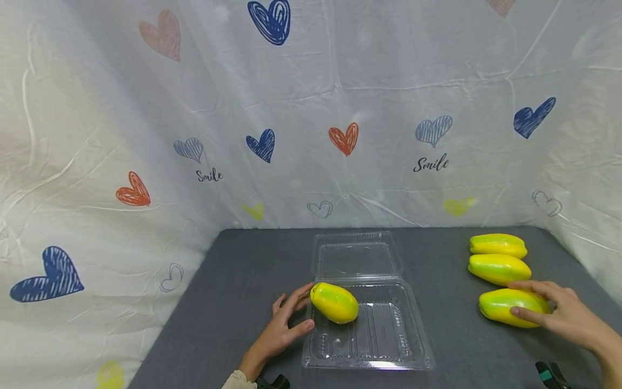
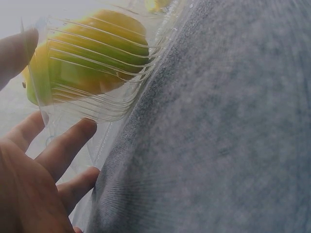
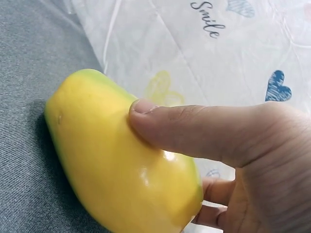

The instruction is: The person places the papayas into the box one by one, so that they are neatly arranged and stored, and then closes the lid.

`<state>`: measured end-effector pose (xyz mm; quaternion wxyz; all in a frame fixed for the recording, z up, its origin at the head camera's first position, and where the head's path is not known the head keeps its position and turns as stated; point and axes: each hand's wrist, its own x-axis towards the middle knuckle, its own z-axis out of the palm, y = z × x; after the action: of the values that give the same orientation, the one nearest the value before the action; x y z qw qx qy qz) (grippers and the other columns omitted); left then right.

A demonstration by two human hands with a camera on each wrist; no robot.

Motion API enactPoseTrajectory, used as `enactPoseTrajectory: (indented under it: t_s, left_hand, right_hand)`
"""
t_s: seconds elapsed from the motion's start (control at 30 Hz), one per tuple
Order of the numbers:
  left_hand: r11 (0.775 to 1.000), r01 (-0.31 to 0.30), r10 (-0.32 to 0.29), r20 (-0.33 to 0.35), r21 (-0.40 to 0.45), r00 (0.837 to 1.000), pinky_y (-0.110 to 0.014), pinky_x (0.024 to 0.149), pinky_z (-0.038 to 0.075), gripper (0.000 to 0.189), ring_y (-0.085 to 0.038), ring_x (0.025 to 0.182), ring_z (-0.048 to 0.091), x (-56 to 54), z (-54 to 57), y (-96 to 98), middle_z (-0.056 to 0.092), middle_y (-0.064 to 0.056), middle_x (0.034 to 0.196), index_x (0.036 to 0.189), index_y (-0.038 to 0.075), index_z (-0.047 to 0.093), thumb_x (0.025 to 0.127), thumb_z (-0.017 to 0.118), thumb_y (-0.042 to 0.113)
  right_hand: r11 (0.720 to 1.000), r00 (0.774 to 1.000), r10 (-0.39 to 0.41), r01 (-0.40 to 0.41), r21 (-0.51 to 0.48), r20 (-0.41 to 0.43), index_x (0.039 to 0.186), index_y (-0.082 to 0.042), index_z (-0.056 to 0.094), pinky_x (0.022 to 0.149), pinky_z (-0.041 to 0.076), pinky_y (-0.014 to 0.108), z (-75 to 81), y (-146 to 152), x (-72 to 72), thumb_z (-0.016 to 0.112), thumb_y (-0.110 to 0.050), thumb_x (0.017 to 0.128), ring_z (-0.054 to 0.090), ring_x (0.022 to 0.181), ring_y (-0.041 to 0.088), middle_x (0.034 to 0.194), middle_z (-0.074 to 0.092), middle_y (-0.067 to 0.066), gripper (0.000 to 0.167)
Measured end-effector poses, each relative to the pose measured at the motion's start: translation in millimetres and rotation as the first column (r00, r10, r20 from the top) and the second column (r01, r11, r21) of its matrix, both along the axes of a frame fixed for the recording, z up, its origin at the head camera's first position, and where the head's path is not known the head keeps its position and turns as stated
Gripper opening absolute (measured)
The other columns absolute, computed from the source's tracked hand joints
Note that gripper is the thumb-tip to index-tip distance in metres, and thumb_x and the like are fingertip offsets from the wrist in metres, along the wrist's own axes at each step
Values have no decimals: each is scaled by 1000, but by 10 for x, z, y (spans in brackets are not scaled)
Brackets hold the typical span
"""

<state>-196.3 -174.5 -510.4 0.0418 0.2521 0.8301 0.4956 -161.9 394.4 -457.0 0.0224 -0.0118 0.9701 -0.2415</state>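
Note:
A yellow-green papaya (image 1: pixel 335 303) lies in the left part of a clear plastic clamshell box (image 1: pixel 413 346), whose lid (image 1: pixel 357 256) is folded back behind it. My left hand (image 1: pixel 282 327) is at the box's left edge with fingers spread and fairly straight. In the left wrist view its fingertips (image 2: pixel 87 125) are right at the ribbed clear wall, with the papaya (image 2: pixel 92 58) showing through. Over on the right, my right hand (image 1: pixel 566 310) grips another papaya (image 1: pixel 510 308). The right wrist view has the thumb pressed on this papaya (image 3: pixel 116 160) and other fingers round its far side.
Beyond the gripped fruit, two more papayas lie side by side, a nearer one (image 1: pixel 499 269) and a farther one (image 1: pixel 498 245). All rest on a dark grey cloth-covered table (image 1: pixel 252 259). A white curtain (image 1: pixel 301 108) printed with hearts encloses the back and sides.

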Motion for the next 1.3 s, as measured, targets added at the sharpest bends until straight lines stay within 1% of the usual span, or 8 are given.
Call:
enactPoseTrajectory:
  t_s: [0.17, 0.43, 0.7, 0.93, 1.1, 1.3]
  left_hand:
    - [1000, -1, 1, -1, 5, 1000, -68, 113, -5, 72, -8, 138, 53, -2, 5, 0, 50, 3, 156, 160, 29, 32, 97, 66, 21]
    - [1000, 5, -5, -4, 16, 1000, -68, 112, -5, 72, -9, 137, 53, -11, -12, -7, 49, 2, 157, 160, 30, 31, 97, 66, 22]
    - [1000, -14, 14, 19, -4, 1000, -67, 114, -6, 72, -10, 138, 52, 8, 4, 3, 50, 5, 156, 159, 33, 32, 97, 67, 22]
    - [1000, -26, 26, 21, -16, 999, -67, 115, -6, 72, -10, 139, 52, 15, 6, 8, 50, 6, 156, 159, 33, 32, 97, 67, 24]
    - [1000, -14, 14, 17, -8, 1000, -68, 114, -6, 72, -9, 138, 53, 8, -8, 0, 48, 6, 157, 159, 34, 31, 97, 67, 23]
    - [1000, 5, -5, -12, 13, 1000, -70, 112, -5, 72, -9, 138, 53, -7, -18, -7, 49, 3, 157, 160, 32, 31, 97, 66, 22]
  right_hand:
    - [1000, 1000, 0, 1, -21, 18, 139, 7, 54, 81, 39, 67, -2, 3, -15, 69, -46, 96, 42, 113, 56, 136, 44, 45, 71]
    - [997, 998, 2, 3, -77, 70, 142, 10, 48, 82, 44, 62, -24, 15, -33, 65, -49, 97, 51, 114, 53, 139, 47, 42, 75]
    - [997, 994, 20, -12, -72, 107, 147, 4, 47, 85, 41, 71, -24, -7, -21, 64, -50, 98, 42, 122, 62, 146, 37, 46, 75]
    - [996, 994, 25, -16, -92, 102, 149, 1, 48, 86, 40, 71, -24, -22, 2, 63, -49, 99, 39, 124, 63, 149, 36, 44, 72]
    - [994, 995, 30, -20, -103, 100, 148, 1, 49, 86, 40, 70, -22, -28, 16, 63, -47, 99, 38, 126, 63, 149, 38, 42, 70]
    - [995, 996, 17, -8, -104, 85, 148, 2, 49, 85, 41, 69, -6, -32, 16, 64, -47, 99, 41, 124, 62, 148, 38, 43, 72]
